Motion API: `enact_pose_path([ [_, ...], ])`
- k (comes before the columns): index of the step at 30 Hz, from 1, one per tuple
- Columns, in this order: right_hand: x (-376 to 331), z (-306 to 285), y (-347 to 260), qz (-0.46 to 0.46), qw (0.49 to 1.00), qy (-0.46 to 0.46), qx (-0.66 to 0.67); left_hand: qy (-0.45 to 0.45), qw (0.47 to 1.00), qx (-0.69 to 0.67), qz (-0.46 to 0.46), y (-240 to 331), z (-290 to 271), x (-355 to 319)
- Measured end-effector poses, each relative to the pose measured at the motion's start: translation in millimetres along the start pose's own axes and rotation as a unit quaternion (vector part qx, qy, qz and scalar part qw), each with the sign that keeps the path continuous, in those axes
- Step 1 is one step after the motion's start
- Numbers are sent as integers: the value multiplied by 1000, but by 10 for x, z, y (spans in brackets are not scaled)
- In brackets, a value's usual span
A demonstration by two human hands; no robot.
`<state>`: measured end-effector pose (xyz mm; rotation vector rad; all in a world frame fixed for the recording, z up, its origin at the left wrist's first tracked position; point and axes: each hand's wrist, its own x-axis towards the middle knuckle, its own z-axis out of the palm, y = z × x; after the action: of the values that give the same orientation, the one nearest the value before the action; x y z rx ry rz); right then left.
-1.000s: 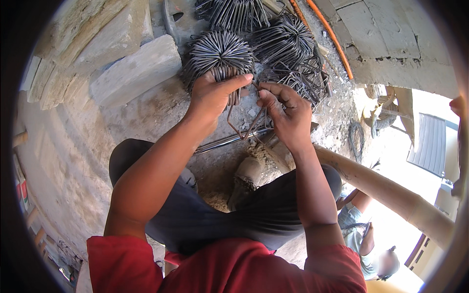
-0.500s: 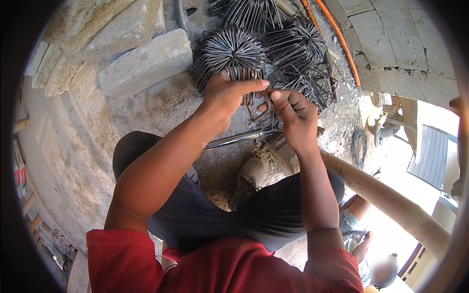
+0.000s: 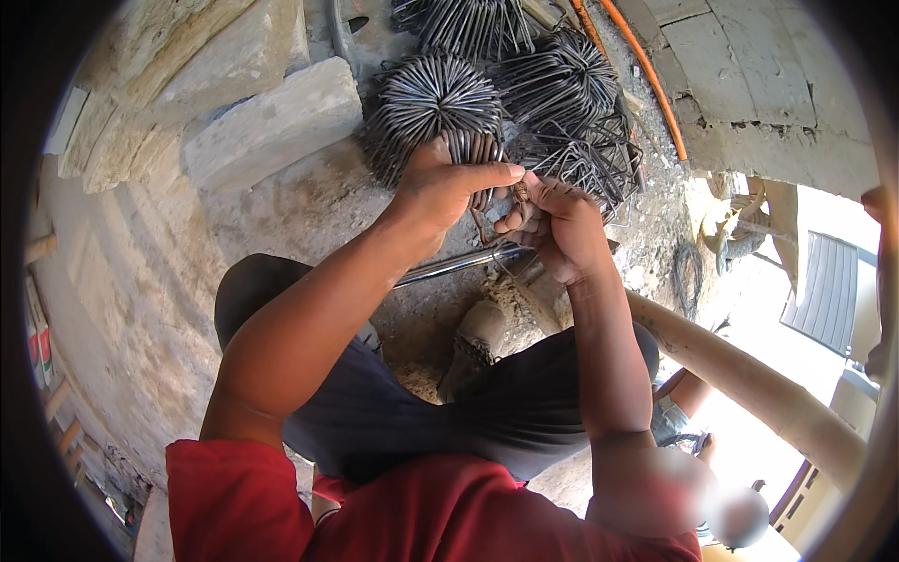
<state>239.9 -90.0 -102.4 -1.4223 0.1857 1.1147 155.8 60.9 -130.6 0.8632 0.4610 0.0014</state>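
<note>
My left hand [image 3: 429,199] is wrapped round a small bunch of brownish steel rebar stirrups [image 3: 478,148], its thumb stretched along the near side toward the right. Close by that thumb tip, my right hand [image 3: 567,230] is closed in a pinch with its palm side turned partly up. Something thin and brown, like tie wire [image 3: 521,190], shows at its fingertips; how it runs round the bunch is hidden. Just beyond the hands, a round bundle of dark stirrups [image 3: 438,96] lies on the ground.
More stirrup bundles [image 3: 567,82] lie farther right, beside an orange pipe [image 3: 646,70]. Concrete blocks [image 3: 278,125] stand at far left. A shiny metal bar [image 3: 459,265] lies before my knees. A wooden pole [image 3: 749,386] slants at right, where another person's leg [image 3: 686,395] shows.
My right hand has rolled over, from its back and thumb showing to its palm side turned partly up. My left hand keeps its hold on the stirrups.
</note>
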Motion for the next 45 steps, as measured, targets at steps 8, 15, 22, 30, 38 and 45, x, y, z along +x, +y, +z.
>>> enact_pose_path([
  [8,-52,69,1,-158,986,-1,-57,55,998,-34,22,10,-13,30],
  [15,-83,73,-33,-167,977,-11,-129,70,997,-22,35,11,-16,24],
  [22,-24,26,7,-147,988,-45,-29,43,998,-5,37,23,-27,25],
  [30,-26,43,16,-152,987,-27,-51,16,999,5,30,28,-53,15],
  [38,-62,31,-51,-80,996,-21,-24,25,998,29,45,21,-28,30],
  [45,-41,8,-8,-62,998,-19,-1,21,998,28,47,49,-1,26],
])
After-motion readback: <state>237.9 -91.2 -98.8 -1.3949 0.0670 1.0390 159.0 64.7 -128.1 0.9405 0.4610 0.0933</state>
